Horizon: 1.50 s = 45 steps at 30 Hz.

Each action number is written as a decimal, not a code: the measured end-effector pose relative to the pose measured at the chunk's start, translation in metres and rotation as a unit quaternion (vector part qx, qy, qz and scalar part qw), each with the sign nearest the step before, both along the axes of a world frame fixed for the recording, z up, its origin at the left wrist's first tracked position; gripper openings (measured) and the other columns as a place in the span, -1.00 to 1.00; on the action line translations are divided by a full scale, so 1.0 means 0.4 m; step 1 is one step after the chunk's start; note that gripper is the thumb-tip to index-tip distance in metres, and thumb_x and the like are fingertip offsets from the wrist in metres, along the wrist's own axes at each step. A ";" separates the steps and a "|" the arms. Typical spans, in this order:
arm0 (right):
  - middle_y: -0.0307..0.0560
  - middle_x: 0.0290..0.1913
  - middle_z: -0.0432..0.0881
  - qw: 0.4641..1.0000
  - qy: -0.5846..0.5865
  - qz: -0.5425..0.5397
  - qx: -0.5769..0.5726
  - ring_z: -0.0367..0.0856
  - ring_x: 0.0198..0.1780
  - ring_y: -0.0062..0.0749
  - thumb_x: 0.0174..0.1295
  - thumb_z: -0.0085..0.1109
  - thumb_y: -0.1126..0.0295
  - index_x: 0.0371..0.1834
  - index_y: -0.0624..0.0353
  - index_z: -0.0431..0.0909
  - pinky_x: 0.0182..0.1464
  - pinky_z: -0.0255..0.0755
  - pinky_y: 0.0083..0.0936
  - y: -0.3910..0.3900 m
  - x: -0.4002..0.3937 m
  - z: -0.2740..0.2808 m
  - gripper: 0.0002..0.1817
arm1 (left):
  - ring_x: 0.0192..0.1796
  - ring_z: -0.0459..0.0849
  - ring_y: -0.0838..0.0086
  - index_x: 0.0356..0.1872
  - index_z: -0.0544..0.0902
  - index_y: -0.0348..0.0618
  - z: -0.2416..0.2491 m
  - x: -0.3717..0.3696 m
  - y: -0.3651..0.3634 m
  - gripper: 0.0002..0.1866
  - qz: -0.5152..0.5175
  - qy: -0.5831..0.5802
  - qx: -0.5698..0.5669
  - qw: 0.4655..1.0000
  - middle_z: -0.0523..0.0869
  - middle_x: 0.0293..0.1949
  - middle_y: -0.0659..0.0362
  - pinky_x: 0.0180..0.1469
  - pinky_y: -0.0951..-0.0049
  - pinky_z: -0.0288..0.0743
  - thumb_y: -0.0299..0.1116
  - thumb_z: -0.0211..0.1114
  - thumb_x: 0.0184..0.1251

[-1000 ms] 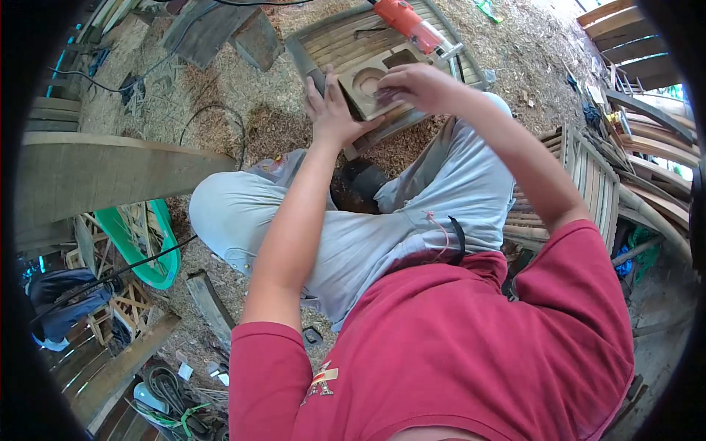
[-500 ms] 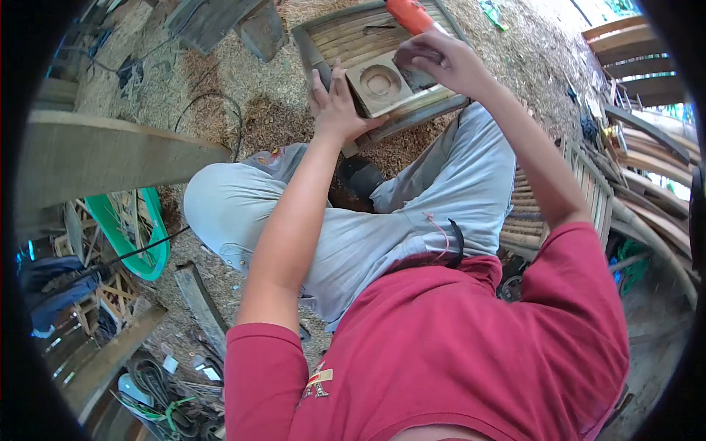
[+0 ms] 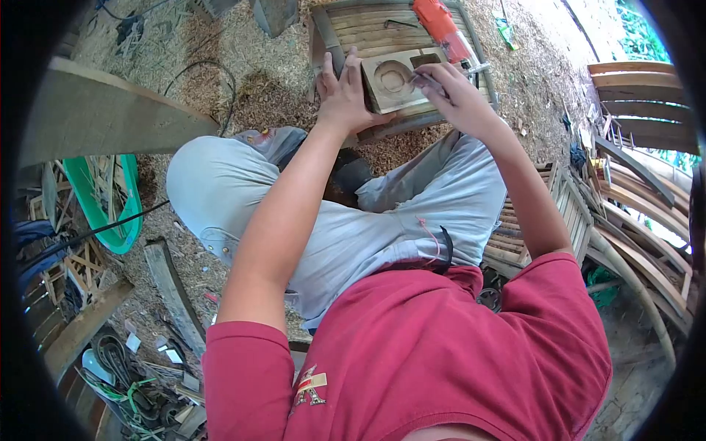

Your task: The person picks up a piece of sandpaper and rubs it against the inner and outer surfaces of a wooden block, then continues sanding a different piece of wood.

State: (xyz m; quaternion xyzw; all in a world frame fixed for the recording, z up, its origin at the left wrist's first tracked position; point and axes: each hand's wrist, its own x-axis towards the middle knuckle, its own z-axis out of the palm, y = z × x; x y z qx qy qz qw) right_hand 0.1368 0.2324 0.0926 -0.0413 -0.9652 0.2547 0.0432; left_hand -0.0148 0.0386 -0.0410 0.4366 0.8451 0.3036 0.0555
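Note:
A rectangular wooden block rests on a slatted wooden stand. Cut into its top are a round recess and, towards its right end, a squarish one. My left hand grips the block's left end, thumb along the near edge and fingers up the side. Over the block's right part, beside the round recess, my right hand has its fingers pinched together. Something small and greyish seems to be in them, too small to name. Just beyond the right hand lies an orange power tool on the slats.
A thin dark hex key-like rod lies on the slats. Wood shavings cover the ground. At left are a large plank and a green tub of scraps. Curved boards are stacked at right, near a bamboo slatted piece.
My right hand has moved from the block's far right end nearer to the round recess. My left hand keeps its grip on the block. The view has shifted, showing more of the orange tool.

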 end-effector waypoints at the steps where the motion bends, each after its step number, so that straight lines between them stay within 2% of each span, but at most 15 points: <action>1: 0.14 0.23 0.67 0.997 -0.003 0.035 0.063 0.67 0.32 0.10 0.58 0.25 0.34 0.47 0.14 0.59 0.41 0.50 -0.08 -0.006 -0.001 0.006 -0.56 | 0.81 -0.32 -0.40 0.82 -0.12 -0.12 -0.002 0.000 0.001 0.68 0.003 0.000 -0.002 1.000 -0.01 0.86 0.08 0.77 -0.42 -0.19 0.55 0.70 -0.20; 4: 0.11 0.25 0.65 0.987 0.007 0.065 0.149 0.65 0.28 0.10 0.49 0.30 0.31 0.35 0.06 0.68 0.39 0.49 -0.04 -0.056 0.019 -0.012 -0.60 | 0.82 -0.33 -0.39 0.83 -0.14 -0.10 -0.011 -0.001 0.003 0.69 0.003 0.001 -0.003 1.000 -0.02 0.87 0.08 0.76 -0.45 -0.18 0.57 0.68 -0.20; 5: 0.09 0.22 0.65 0.986 0.035 0.077 0.146 0.64 0.28 0.07 0.46 0.32 0.31 0.42 0.04 0.67 0.38 0.48 -0.04 -0.029 0.020 -0.028 -0.54 | 0.82 -0.34 -0.39 0.83 -0.15 -0.09 -0.014 -0.002 0.004 0.69 0.003 0.003 -0.003 1.000 -0.03 0.87 0.09 0.76 -0.46 -0.17 0.57 0.68 -0.20; 8: 0.06 0.17 0.65 0.983 0.026 0.035 0.178 0.63 0.24 0.09 0.43 0.34 0.31 0.40 0.04 0.69 0.34 0.50 -0.05 -0.015 0.016 -0.034 -0.53 | 0.82 -0.35 -0.40 0.83 -0.15 -0.08 -0.020 -0.003 0.005 0.69 0.006 0.005 -0.004 1.000 -0.03 0.87 0.10 0.75 -0.49 -0.15 0.56 0.68 -0.21; 12: 0.06 0.13 0.66 0.993 0.061 0.037 0.097 0.65 0.15 0.11 0.36 0.40 0.37 0.31 0.11 0.74 0.27 0.52 -0.06 -0.080 0.047 -0.051 -0.56 | 0.82 -0.35 -0.41 0.83 -0.15 -0.08 -0.031 -0.006 0.009 0.71 0.004 0.009 -0.005 1.000 -0.03 0.87 0.10 0.76 -0.49 -0.18 0.55 0.70 -0.25; 16: 0.10 0.10 0.69 0.988 0.090 -0.053 0.117 0.68 0.16 0.10 0.32 0.43 0.43 0.29 0.12 0.75 0.26 0.53 -0.06 -0.040 0.036 -0.064 -0.56 | 0.82 -0.33 -0.40 0.83 -0.15 -0.09 -0.036 -0.005 0.011 0.72 0.002 0.010 0.008 1.000 -0.05 0.87 0.11 0.76 -0.50 -0.20 0.53 0.72 -0.27; 17: 0.12 0.14 0.70 0.991 0.099 -0.031 0.079 0.68 0.18 0.12 0.32 0.41 0.45 0.28 0.11 0.76 0.27 0.53 -0.06 -0.061 0.050 -0.072 -0.57 | 0.82 -0.34 -0.40 0.83 -0.15 -0.10 -0.034 -0.008 0.011 0.72 0.002 0.009 0.000 1.000 -0.06 0.88 0.11 0.76 -0.51 -0.18 0.53 0.72 -0.27; 20: 0.12 0.18 0.70 0.992 0.089 0.019 0.086 0.68 0.20 0.13 0.32 0.41 0.47 0.28 0.11 0.77 0.30 0.54 -0.06 -0.097 0.062 -0.068 -0.57 | 0.82 -0.35 -0.40 0.83 -0.14 -0.09 -0.030 -0.007 0.011 0.72 0.002 0.000 -0.008 1.000 -0.09 0.88 0.12 0.75 -0.52 -0.15 0.54 0.72 -0.28; 24: 0.12 0.24 0.68 0.983 0.134 -0.054 0.111 0.68 0.24 0.12 0.29 0.41 0.50 0.33 0.10 0.78 0.32 0.56 -0.09 -0.054 0.036 -0.091 -0.51 | 0.82 -0.37 -0.41 0.83 -0.15 -0.07 -0.031 -0.002 0.011 0.73 0.005 -0.007 0.000 1.000 -0.09 0.88 0.11 0.76 -0.52 -0.18 0.55 0.72 -0.29; 29: 0.15 0.27 0.71 0.990 0.100 -0.062 0.080 0.69 0.31 0.13 0.30 0.36 0.53 0.39 0.08 0.78 0.40 0.55 -0.10 -0.083 0.069 -0.092 -0.47 | 0.82 -0.42 -0.38 0.82 -0.17 -0.06 -0.049 -0.002 0.017 0.72 0.004 -0.003 0.006 1.000 -0.05 0.88 0.12 0.77 -0.49 -0.20 0.52 0.74 -0.26; 32: 0.13 0.25 0.71 0.982 0.129 -0.098 0.101 0.70 0.23 0.13 0.27 0.36 0.52 0.33 0.04 0.81 0.35 0.59 -0.06 -0.048 0.036 -0.102 -0.49 | 0.82 -0.45 -0.36 0.81 -0.16 -0.08 -0.036 -0.008 0.009 0.69 -0.001 -0.004 -0.010 1.000 -0.04 0.88 0.13 0.78 -0.46 -0.20 0.48 0.76 -0.23; 33: 0.13 0.27 0.72 0.982 0.127 -0.100 0.093 0.70 0.27 0.11 0.28 0.40 0.54 0.38 0.01 0.80 0.38 0.57 -0.10 -0.035 0.014 -0.103 -0.45 | 0.82 -0.45 -0.36 0.81 -0.15 -0.08 -0.037 -0.010 0.009 0.69 -0.002 -0.005 0.000 1.000 -0.03 0.88 0.13 0.79 -0.45 -0.20 0.47 0.76 -0.23; 36: 0.10 0.27 0.73 0.972 0.139 -0.055 0.183 0.70 0.23 0.10 0.27 0.42 0.55 0.37 -0.03 0.81 0.36 0.59 -0.09 -0.025 -0.050 -0.086 -0.44 | 0.83 -0.45 -0.35 0.80 -0.13 -0.10 -0.030 -0.009 0.007 0.68 -0.002 -0.013 -0.005 1.000 -0.03 0.88 0.14 0.80 -0.42 -0.21 0.46 0.77 -0.23; 37: 0.05 0.21 0.75 0.969 0.153 -0.056 0.183 0.70 0.16 0.11 0.24 0.38 0.55 0.25 -0.01 0.86 0.32 0.57 -0.03 -0.028 -0.061 -0.088 -0.52 | 0.83 -0.44 -0.35 0.80 -0.12 -0.11 -0.025 -0.007 0.006 0.68 -0.001 -0.016 -0.011 1.000 -0.03 0.88 0.14 0.80 -0.41 -0.21 0.46 0.77 -0.23; 45: 0.03 0.18 0.76 0.974 0.125 -0.042 0.186 0.71 0.17 0.08 0.18 0.42 0.56 0.22 -0.01 0.88 0.29 0.60 -0.03 -0.025 -0.045 -0.057 -0.51 | 0.83 -0.44 -0.34 0.81 -0.13 -0.15 -0.019 -0.007 0.008 0.71 0.002 -0.018 -0.016 1.000 -0.05 0.89 0.19 0.81 -0.38 -0.24 0.46 0.77 -0.26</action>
